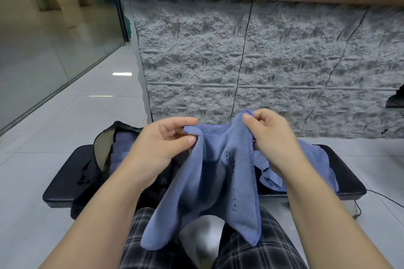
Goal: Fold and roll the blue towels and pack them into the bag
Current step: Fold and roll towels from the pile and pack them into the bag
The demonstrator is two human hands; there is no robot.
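A blue towel (209,183) hangs in front of me above my lap, held up by its top edge. My left hand (161,146) pinches the towel's left corner between thumb and fingers. My right hand (271,135) pinches the right corner a little higher. More blue towels (317,161) lie crumpled on the right half of the black bench (63,183). A black bag (91,166) stands open on the bench's left half, with rolled blue towels (121,150) inside it. My left forearm hides part of the bag.
A rough grey stone wall (240,61) with a wooden ledge rises right behind the bench. Glossy light floor tiles (65,111) spread to the left, bounded by a glass partition. A thin black cable (380,194) runs along the floor at the bench's right end.
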